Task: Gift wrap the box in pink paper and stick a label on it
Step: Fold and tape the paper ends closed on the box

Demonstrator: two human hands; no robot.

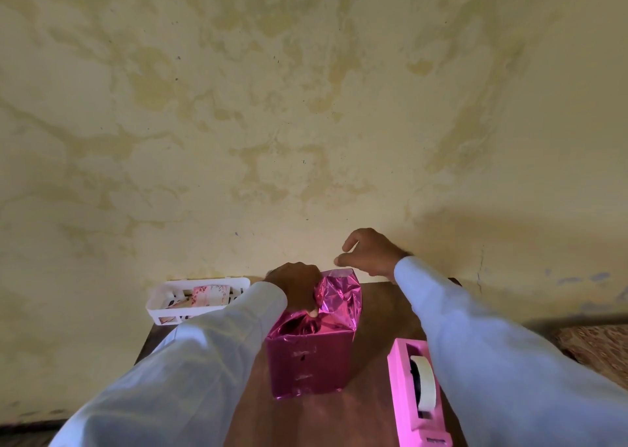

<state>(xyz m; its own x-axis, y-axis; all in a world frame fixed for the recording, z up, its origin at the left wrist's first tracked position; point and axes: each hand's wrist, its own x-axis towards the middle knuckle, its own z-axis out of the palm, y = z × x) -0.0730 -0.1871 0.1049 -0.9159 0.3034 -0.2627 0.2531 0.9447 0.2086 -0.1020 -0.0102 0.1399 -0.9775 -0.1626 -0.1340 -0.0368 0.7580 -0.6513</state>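
Box standing upright low centre of the frame on the brown table, sides covered in shiny pink paper, a couple of tape strips showing on the near face, top end open and crumpled. Looks like the closing-the-top stage, so probably past halfway, label not on yet. Left hand on top of the box at its left edge, fingers curled over, thumb pressing a bunched fold of the paper down into the opening. Right hand hovering just above and behind the tall flap, up and right of the box top, thumb and forefinger loosely curled with a narrow gap, nothing visible between them. Pink tape dispenser lower right, just beside the box, roll loaded. White basket at the table's far left corner, left of the box, with some printed cards inside, possibly the labels, too small to say. For doing this bit well: flatten that left fold properly before touching anything else, and crease along the box edge instead of scrunching. Expect springback and visible wrinkles from foil like this. Then bring the tall flap on the right down over it, pull snug, pin with one thumb and grab tape with the free hand. Worth bracing the box against tipping while pushing, being tall and likely light. Go easy on the corners, probably easy to tear.
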